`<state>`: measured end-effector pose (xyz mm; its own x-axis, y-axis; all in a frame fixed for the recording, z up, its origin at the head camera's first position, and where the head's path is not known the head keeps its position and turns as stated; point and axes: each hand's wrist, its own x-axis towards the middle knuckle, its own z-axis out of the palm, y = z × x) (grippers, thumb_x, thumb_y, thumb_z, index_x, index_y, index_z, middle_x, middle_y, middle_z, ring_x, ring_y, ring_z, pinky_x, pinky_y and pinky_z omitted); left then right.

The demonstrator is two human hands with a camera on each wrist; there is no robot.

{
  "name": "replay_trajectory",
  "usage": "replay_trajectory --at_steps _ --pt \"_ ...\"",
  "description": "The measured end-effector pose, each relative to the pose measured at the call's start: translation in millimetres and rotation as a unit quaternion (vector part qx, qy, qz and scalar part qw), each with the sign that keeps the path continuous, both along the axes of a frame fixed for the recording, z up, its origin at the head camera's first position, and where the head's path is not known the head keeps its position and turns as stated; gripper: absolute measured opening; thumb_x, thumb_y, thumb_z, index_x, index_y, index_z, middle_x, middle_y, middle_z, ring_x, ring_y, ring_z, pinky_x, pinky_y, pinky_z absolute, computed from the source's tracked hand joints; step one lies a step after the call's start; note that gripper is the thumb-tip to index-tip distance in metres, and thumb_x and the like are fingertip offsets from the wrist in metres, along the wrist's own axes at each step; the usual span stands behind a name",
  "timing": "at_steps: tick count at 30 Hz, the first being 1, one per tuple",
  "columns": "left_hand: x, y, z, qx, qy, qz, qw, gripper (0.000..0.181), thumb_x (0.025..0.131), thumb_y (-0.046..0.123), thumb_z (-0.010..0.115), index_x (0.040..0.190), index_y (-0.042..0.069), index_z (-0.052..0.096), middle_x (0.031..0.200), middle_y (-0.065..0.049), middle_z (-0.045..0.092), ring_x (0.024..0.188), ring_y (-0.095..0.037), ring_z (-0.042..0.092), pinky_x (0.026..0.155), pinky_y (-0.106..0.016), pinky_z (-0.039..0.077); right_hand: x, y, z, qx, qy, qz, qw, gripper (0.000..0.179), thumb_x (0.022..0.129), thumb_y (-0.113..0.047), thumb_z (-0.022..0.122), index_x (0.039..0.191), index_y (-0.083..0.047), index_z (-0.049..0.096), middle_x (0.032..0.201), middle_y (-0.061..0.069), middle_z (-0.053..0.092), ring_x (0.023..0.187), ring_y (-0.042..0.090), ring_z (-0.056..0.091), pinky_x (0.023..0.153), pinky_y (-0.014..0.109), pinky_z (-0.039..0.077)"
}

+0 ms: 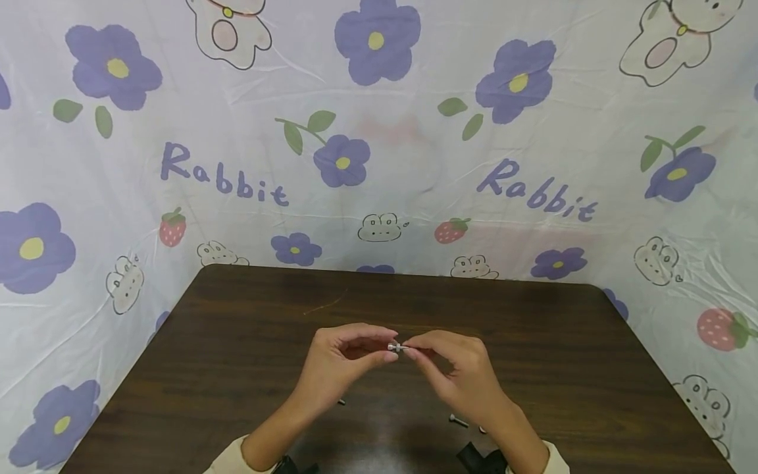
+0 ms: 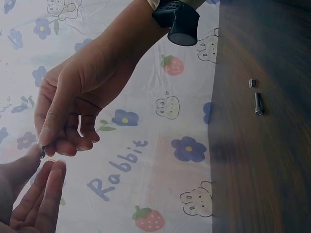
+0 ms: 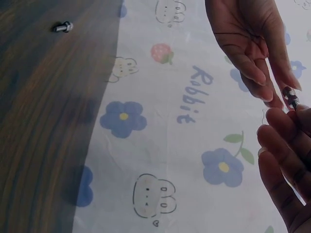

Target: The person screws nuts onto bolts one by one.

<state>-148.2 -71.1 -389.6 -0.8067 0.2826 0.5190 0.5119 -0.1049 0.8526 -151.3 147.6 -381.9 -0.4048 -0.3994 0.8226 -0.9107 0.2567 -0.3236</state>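
Above the table's middle in the head view, a small silver bolt (image 1: 393,347) with a nut around its shank lies between the fingertips of both hands. My left hand (image 1: 346,359) pinches it at the head end with thumb and forefinger. From the other side, my right hand (image 1: 462,365) pinches the thin shank end. The right wrist view shows the bolt's metal head and nut (image 3: 290,98) between the two hands, while fingers mostly hide it in the left wrist view. The right hand's other fingers (image 2: 87,128) are loosely bent.
A loose bolt (image 1: 458,420) lies on the dark wooden table (image 1: 237,368) beside the right forearm, close to a small nut (image 2: 252,83). Another bolt with a nut on it (image 3: 63,27) lies near the left forearm. A patterned cloth (image 1: 414,184) hangs around the table's back and sides.
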Motion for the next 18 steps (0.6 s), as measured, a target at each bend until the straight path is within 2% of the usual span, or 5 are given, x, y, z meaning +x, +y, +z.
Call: replay_trajectory --at_steps 4,12,18 --pt "0.0 0.7 -0.6 0.001 0.001 -0.018 0.9998 0.022 0.087 0.003 0.079 0.109 0.005 0.077 0.101 -0.009 0.076 0.088 -0.025 0.075 0.076 -0.04 0.062 0.6 -1.0 -0.6 -0.001 -0.003 0.011 0.9999 0.008 0.096 -0.006 0.071 0.103 -0.004 0.075 0.092 0.007 0.076 0.081 0.019 0.075 0.073 0.023 0.06" --pt "-0.2 0.7 -1.6 -0.013 0.016 -0.007 0.9998 0.015 0.089 0.004 0.078 0.103 0.006 0.078 0.096 -0.007 0.075 0.082 -0.023 0.074 0.071 -0.04 0.063 1.0 -1.7 -1.4 0.0 -0.001 0.009 1.0 0.009 0.093 -0.003 0.073 0.102 -0.004 0.075 0.092 0.007 0.076 0.077 0.016 0.073 0.068 0.02 0.058" --pt "0.2 1.2 -1.0 -0.034 -0.002 0.005 0.9994 0.01 0.091 0.014 0.078 0.101 0.013 0.079 0.094 -0.002 0.076 0.078 -0.023 0.074 0.068 -0.041 0.063 0.8 -2.4 -0.8 0.002 0.006 0.01 0.9999 0.009 0.098 -0.009 0.069 0.102 -0.004 0.075 0.091 0.007 0.076 0.077 0.016 0.073 0.068 0.021 0.059"
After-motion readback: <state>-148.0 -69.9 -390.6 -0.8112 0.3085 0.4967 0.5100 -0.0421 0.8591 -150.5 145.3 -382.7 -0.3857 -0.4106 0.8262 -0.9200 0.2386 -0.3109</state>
